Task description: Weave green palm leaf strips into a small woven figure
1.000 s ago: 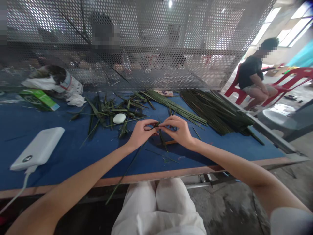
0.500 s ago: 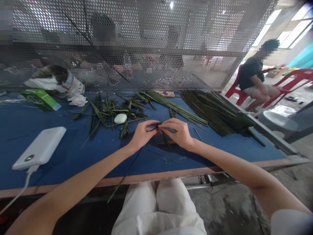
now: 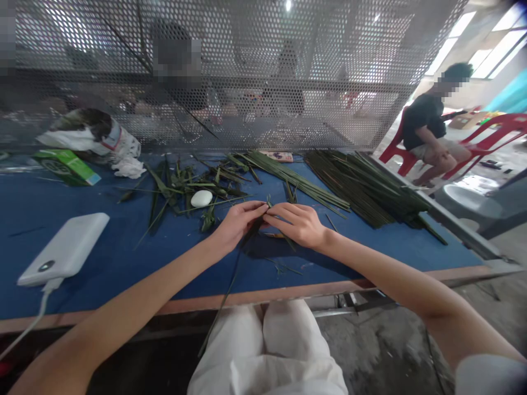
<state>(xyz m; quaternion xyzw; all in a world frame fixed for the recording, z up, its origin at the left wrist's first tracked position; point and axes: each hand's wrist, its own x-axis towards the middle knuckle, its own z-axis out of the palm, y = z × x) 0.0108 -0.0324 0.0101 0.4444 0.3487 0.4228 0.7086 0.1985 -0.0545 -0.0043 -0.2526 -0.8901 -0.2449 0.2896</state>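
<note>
Over the blue table my left hand point(image 3: 241, 220) and my right hand point(image 3: 300, 224) meet fingertip to fingertip. Both pinch a dark green leaf strip point(image 3: 252, 233). A small green tip pokes up above the fingers, and a long thin end trails down past the table edge towards my lap. How the strip is folded between the fingertips is hidden. Just below my right hand, a thin yellow-orange tool point(image 3: 274, 235) lies partly covered. A pale, egg-shaped object point(image 3: 201, 198) rests to the left, beside a heap of loose leaf pieces point(image 3: 177, 189).
Long leaf strips point(image 3: 296, 178) and a darker leaf bundle point(image 3: 362, 186) lie at the back right. To the left are a white power bank point(image 3: 66, 249) with a cable, a green box point(image 3: 66, 166) and a plastic bag point(image 3: 90, 131). Behind stands a perforated metal screen point(image 3: 255, 77); a person point(image 3: 428, 126) sits at right.
Both hands have turned slightly and stay together on the strip. Its trailing end has swung right, towards my lap. A green tip now shows above the fingers.
</note>
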